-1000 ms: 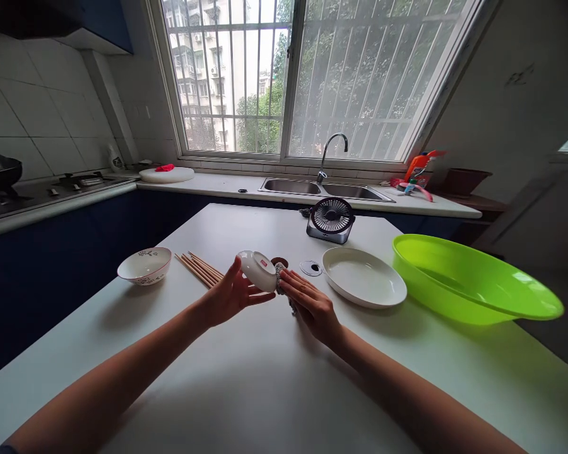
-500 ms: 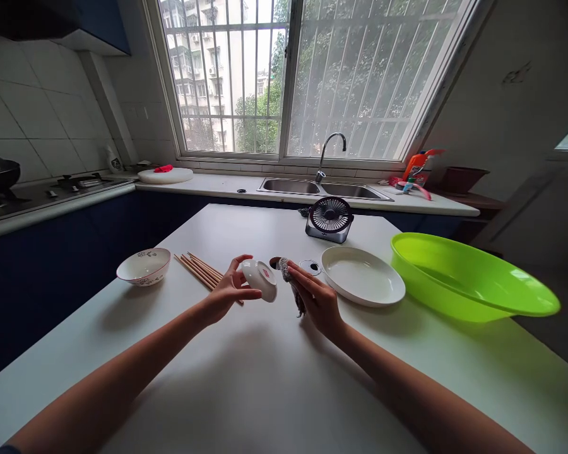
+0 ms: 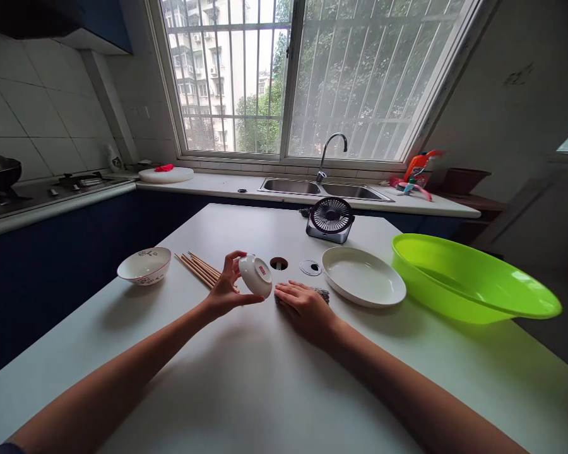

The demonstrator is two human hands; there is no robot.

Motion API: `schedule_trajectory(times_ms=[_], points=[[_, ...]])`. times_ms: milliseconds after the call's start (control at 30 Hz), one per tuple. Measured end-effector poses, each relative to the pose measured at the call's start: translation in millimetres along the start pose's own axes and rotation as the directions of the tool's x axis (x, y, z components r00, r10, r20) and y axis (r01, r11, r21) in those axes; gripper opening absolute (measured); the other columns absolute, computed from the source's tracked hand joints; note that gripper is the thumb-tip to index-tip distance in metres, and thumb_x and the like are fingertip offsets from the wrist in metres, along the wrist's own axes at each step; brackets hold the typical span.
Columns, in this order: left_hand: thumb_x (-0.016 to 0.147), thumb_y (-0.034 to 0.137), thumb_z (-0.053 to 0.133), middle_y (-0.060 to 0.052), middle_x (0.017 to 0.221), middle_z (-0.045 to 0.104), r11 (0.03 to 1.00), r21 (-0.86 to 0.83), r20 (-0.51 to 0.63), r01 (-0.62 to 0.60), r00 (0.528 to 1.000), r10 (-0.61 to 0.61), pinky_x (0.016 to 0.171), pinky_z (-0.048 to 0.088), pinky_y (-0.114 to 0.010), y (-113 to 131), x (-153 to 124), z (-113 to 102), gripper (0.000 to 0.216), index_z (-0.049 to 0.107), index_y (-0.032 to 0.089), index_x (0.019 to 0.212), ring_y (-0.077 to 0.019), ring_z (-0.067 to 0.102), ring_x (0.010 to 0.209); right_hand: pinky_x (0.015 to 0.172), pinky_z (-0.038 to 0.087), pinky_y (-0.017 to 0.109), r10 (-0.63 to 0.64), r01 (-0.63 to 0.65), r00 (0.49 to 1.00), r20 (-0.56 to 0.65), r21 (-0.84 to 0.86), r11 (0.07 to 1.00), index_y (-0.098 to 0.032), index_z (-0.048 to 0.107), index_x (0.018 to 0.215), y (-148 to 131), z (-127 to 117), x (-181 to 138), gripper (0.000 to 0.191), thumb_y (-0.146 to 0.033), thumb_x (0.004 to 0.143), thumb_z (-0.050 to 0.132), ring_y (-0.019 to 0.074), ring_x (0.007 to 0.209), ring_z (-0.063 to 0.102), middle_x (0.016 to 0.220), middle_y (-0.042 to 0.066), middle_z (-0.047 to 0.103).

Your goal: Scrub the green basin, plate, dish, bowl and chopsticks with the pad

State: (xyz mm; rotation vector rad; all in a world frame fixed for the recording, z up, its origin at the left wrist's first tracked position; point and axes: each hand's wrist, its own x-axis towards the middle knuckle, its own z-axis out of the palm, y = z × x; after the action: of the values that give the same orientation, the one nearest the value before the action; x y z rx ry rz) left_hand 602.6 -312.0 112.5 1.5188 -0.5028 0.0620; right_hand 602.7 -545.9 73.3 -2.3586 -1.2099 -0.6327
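Note:
Between the thumb and fingers of my left hand is a small white bowl, tilted so that its base with a red mark faces right. The bowl is held above the table. My right hand lies palm down over a dark grey cloth, fingers together; most of the cloth is hidden beneath it. A small gap separates the right fingertips from the bowl. Behind my left hand, several wooden chopsticks lie on the table, partly covered. Farther left stands a floral bowl with a pink rim.
Right of my hands are a white oval plate and a large green basin. A small black fan stands at the table's far side. Two round table holes lie just beyond my hands. Past the table is a sink.
My right hand has turned palm down and dropped lower with the cloth, away from the bowl. My left hand has shifted slightly left with the bowl.

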Motion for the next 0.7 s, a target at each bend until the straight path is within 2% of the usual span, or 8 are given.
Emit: schedule_trajectory(times_ms=[133,233,300,400,467,600,700], points=[[0.058,0.021,0.09,-0.008,0.13,0.054,0.996,0.046,0.018,-0.07,0.997,0.07,0.108,0.035,-0.042,-2.8,-0.2,-1.5,0.085,0.037,0.03,0.123,-0.0263,0.051,0.122,0.106,0.049,0.05,0.059,-0.061,0.998,0.031,0.072,0.996,-0.021,0.067,0.122,-5.3,-4.5,2.9,0.033,-0.014,0.095,0.05,0.0255,0.113,0.067,0.122,0.009,0.07],[0.058,0.022,0.09,-0.012,0.138,0.049,0.991,0.072,0.031,-0.112,0.993,0.11,0.111,0.032,-0.044,-4.2,0.3,-2.4,0.086,0.035,0.029,0.123,-0.0283,0.048,0.127,0.101,0.053,0.045,0.188,-0.182,0.982,-0.016,0.189,0.965,-0.022,0.068,0.122,-6.8,-10.8,6.5,0.03,-0.024,0.095,0.054,0.0261,0.114,0.066,0.122,0.01,0.07],[0.057,0.022,0.091,-0.014,0.141,0.048,0.985,0.084,0.047,-0.153,0.988,0.149,0.112,0.031,-0.045,-4.6,0.2,-2.5,0.088,0.034,0.029,0.123,-0.0299,0.046,0.131,0.097,0.054,0.043,0.301,-0.276,0.953,-0.038,0.309,0.91,-0.022,0.068,0.123,-6.7,-15.7,9.5,0.031,-0.031,0.097,0.054,0.0262,0.113,0.066,0.123,0.01,0.07],[0.056,0.021,0.091,-0.016,0.143,0.046,0.967,0.114,0.092,-0.226,0.972,0.216,0.112,0.029,-0.047,-4.0,-1.7,-0.8,0.089,0.033,0.029,0.123,-0.0313,0.042,0.136,0.094,0.054,0.043,0.455,-0.392,0.89,-0.019,0.475,0.788,-0.021,0.069,0.121,-6.9,-22.3,14.6,0.036,-0.042,0.097,0.052,0.0265,0.109,0.068,0.121,0.011,0.071],[0.056,0.02,0.091,-0.018,0.146,0.043,0.961,0.128,0.125,-0.246,0.965,0.231,0.111,0.031,-0.048,-2.2,-4.4,1.7,0.089,0.033,0.028,0.123,-0.0326,0.041,0.137,0.09,0.054,0.041,0.503,-0.425,0.864,0.027,0.576,0.698,-0.021,0.071,0.117,-8.6,-25.8,17.9,0.04,-0.049,0.095,0.053,0.0265,0.104,0.068,0.116,0.009,0.072],[0.052,0.02,0.093,-0.019,0.15,0.039,0.965,0.105,0.162,-0.238,0.962,0.22,0.104,0.039,-0.048,2.0,-10.0,7.5,0.086,0.038,0.027,0.117,-0.0368,0.04,0.138,0.08,0.055,0.035,0.475,-0.418,0.861,0.18,0.783,0.46,-0.022,0.072,0.114,-16.3,-31.0,23.8,0.047,-0.059,0.09,0.055,0.0234,0.093,0.068,0.101,0.005,0.074],[0.053,0.02,0.092,-0.018,0.15,0.039,0.956,0.133,0.192,-0.263,0.953,0.235,0.101,0.043,-0.048,2.6,-12.4,9.0,0.084,0.038,0.028,0.117,-0.0374,0.042,0.136,0.075,0.053,0.03,0.474,-0.437,0.839,0.266,0.849,0.297,-0.021,0.074,0.109,-22.3,-34.2,26.4,0.045,-0.057,0.086,0.063,0.0203,0.087,0.066,0.096,0.004,0.072]])
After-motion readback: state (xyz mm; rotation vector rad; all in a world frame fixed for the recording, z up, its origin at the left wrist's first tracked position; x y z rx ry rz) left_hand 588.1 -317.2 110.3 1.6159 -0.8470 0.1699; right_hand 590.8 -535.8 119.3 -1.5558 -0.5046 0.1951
